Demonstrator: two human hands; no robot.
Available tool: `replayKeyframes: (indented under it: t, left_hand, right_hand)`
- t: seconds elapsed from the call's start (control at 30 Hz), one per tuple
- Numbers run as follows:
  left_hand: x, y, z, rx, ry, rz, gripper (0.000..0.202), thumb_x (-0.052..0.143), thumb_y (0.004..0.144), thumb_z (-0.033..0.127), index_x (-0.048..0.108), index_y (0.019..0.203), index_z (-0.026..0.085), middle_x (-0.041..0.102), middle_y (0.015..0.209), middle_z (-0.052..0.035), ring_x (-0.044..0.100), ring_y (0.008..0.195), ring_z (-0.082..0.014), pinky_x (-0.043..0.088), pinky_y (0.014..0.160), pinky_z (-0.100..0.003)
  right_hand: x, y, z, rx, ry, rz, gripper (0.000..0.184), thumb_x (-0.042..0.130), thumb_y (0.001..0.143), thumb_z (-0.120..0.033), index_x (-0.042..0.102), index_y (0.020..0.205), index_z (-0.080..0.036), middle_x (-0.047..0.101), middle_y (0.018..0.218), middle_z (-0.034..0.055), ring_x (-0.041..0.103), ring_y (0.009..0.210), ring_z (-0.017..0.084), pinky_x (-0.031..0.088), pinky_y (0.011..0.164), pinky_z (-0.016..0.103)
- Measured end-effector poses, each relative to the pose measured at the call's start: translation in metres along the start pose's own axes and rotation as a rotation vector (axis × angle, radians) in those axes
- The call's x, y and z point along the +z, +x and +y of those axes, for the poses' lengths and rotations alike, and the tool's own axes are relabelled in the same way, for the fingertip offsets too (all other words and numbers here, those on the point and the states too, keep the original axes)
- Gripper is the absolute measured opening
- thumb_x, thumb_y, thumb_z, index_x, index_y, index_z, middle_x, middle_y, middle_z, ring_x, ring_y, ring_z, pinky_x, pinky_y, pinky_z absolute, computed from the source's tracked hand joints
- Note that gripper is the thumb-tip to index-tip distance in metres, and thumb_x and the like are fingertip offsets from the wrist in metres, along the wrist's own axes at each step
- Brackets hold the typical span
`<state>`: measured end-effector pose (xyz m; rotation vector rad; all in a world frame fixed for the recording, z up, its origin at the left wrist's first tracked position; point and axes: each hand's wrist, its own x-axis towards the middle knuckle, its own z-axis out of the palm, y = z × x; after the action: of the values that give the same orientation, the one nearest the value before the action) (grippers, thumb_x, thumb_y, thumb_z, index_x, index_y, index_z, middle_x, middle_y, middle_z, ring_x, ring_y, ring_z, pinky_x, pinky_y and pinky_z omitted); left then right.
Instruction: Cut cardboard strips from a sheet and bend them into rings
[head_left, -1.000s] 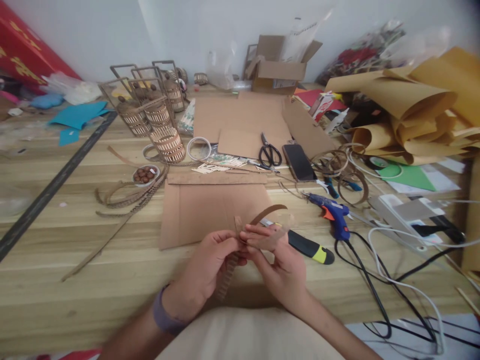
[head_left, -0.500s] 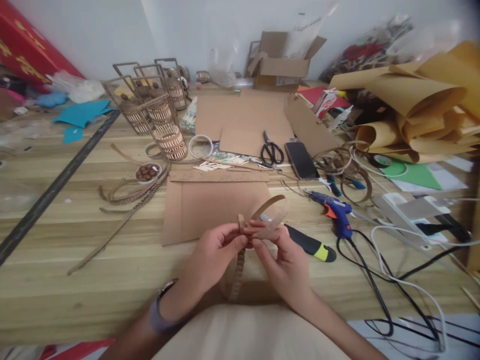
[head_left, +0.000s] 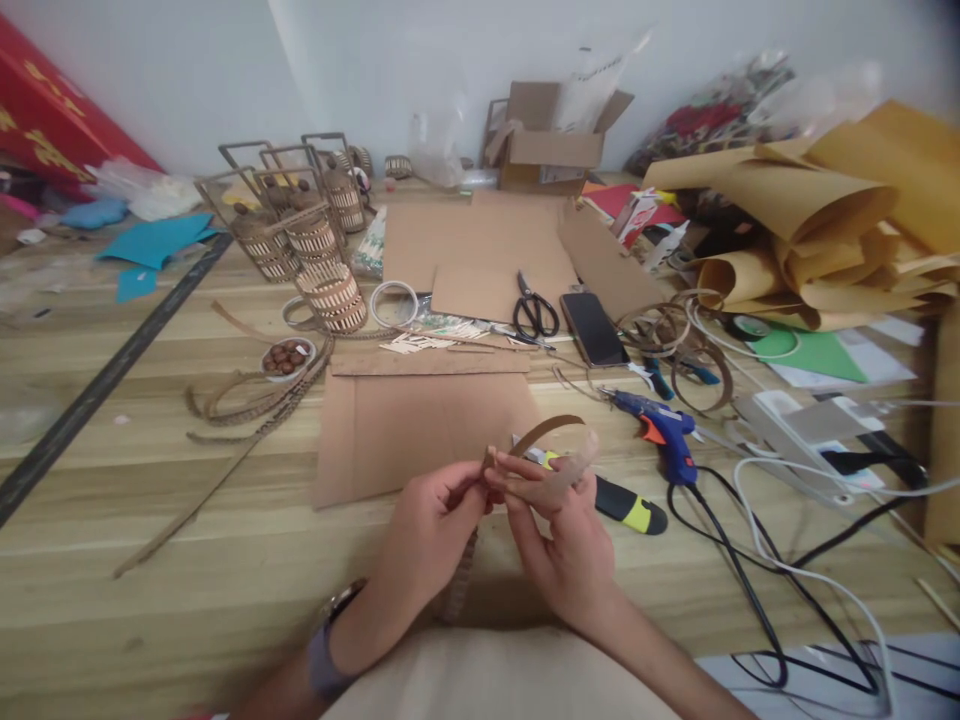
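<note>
My left hand (head_left: 435,520) pinches a thin brown strip (head_left: 551,428), whose one end arcs up to the right. A length of ridged brown strip (head_left: 457,585) hangs below my fingers. Beside it, my right hand (head_left: 562,530) is closed on the same strip, fingertips meeting those of the left. A pale translucent stick, like a glue stick (head_left: 576,462), lies across my right fingers. Under the right hand rests a black and yellow utility knife (head_left: 637,512). The exact joint between the fingertips is hidden.
Cardboard (head_left: 405,430) lies ahead. To the right are a blue glue gun (head_left: 667,430), a phone (head_left: 594,330), scissors (head_left: 535,310) and cables. At left stand several woven lantern-like holders (head_left: 334,295) and a bowl of brown beads (head_left: 287,358). Kraft paper (head_left: 810,210) is piled far right.
The strip has turned between my fingers, its curved end now reaching farther right. The translucent stick has tilted more upright. My view has shifted slightly.
</note>
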<state>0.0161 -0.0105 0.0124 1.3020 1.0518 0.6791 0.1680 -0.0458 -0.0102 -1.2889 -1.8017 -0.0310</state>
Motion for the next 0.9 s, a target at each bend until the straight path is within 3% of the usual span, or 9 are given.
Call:
replayKeyframes:
  t: [0.1, 0.27, 0.5, 0.73, 0.9]
  left_hand:
    - [-0.001, 0.0002, -0.0022, -0.012, 0.019, 0.004, 0.026, 0.054, 0.091, 0.028, 0.077, 0.099, 0.018, 0.076, 0.089, -0.003, 0.069, 0.086, -0.0178, 0.05, 0.079, -0.023]
    - [-0.0014, 0.0008, -0.0004, 0.001, -0.082, -0.034, 0.028, 0.058, 0.092, 0.033, 0.074, 0.11, 0.02, 0.077, 0.105, -0.0039, 0.069, 0.098, -0.0186, 0.051, 0.086, -0.023]
    - [0.0006, 0.0018, -0.0035, 0.018, -0.103, 0.007, 0.032, 0.057, 0.091, 0.037, 0.074, 0.11, 0.018, 0.077, 0.105, -0.0061, 0.07, 0.098, -0.0207, 0.053, 0.089, -0.028]
    - [0.001, 0.0008, -0.0065, 0.036, 0.067, 0.059, 0.029, 0.052, 0.089, 0.029, 0.077, 0.098, 0.018, 0.076, 0.084, -0.003, 0.069, 0.078, -0.017, 0.051, 0.07, -0.023]
    - [0.0001, 0.0022, -0.0063, 0.041, 0.001, 0.008, 0.03, 0.054, 0.09, 0.03, 0.075, 0.108, 0.02, 0.078, 0.101, -0.0032, 0.07, 0.092, -0.0171, 0.052, 0.08, -0.022]
  right_hand:
    - [0.0009, -0.0002, 0.0001, 0.081, 0.04, -0.003, 0.02, 0.051, 0.097, -0.015, 0.063, 0.104, -0.029, 0.079, 0.104, 0.0025, 0.074, 0.095, 0.019, 0.047, 0.083, 0.037]
    - [0.0023, -0.0019, 0.0013, 0.107, 0.086, 0.019, 0.02, 0.052, 0.096, -0.014, 0.062, 0.104, -0.029, 0.079, 0.102, 0.0005, 0.074, 0.094, 0.019, 0.047, 0.08, 0.036]
    - [0.0031, -0.0015, 0.0052, -0.065, 0.017, 0.019, 0.019, 0.06, 0.094, -0.014, 0.061, 0.108, -0.026, 0.079, 0.103, 0.0022, 0.073, 0.101, 0.02, 0.04, 0.09, 0.039]
    - [0.0008, -0.0014, 0.0047, -0.048, 0.01, 0.017, 0.02, 0.054, 0.096, -0.012, 0.059, 0.109, -0.026, 0.079, 0.101, 0.0029, 0.074, 0.095, 0.018, 0.039, 0.088, 0.038]
    - [0.0017, -0.0019, 0.005, -0.041, -0.008, 0.008, 0.014, 0.053, 0.097, -0.014, 0.058, 0.103, -0.026, 0.08, 0.097, 0.0016, 0.074, 0.094, 0.018, 0.04, 0.086, 0.037]
